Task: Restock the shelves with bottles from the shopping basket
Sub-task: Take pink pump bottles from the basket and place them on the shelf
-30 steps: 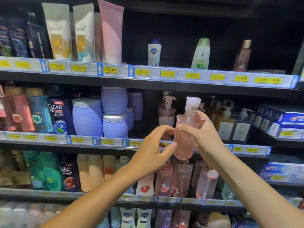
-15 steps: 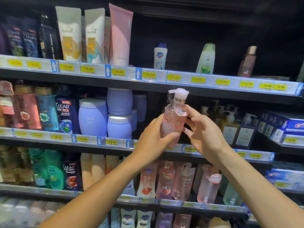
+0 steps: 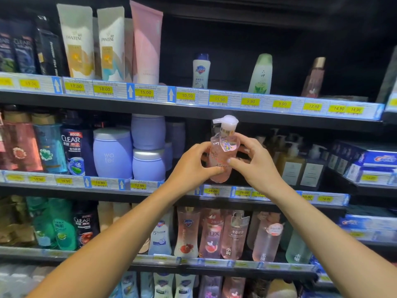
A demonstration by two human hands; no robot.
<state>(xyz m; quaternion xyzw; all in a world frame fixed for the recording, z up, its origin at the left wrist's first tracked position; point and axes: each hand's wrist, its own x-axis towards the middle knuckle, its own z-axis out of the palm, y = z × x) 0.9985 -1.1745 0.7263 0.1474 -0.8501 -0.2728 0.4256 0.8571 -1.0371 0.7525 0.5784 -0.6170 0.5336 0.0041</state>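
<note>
A clear pink pump bottle [image 3: 222, 151] with a white pump head stands upright at the front of the middle shelf [image 3: 214, 191], in a dark gap between lilac jars and amber pump bottles. My left hand [image 3: 191, 166] grips its left side and lower body. My right hand [image 3: 252, 161] holds its right side with thumb and fingers. The pump spout points left. The bottle's base is at about shelf level; whether it rests on the shelf I cannot tell. No shopping basket is in view.
Lilac jars [image 3: 112, 154] stand left of the gap, amber pump bottles [image 3: 291, 166] to the right. The top shelf [image 3: 193, 97] holds tubes and small bottles. Pink body-wash bottles [image 3: 234, 235] fill the shelf below. Blue toothpaste boxes [image 3: 369, 162] sit far right.
The pink bottle has turned upright and moved forward into the middle shelf's gap. Both hands went with it and now hold it from either side.
</note>
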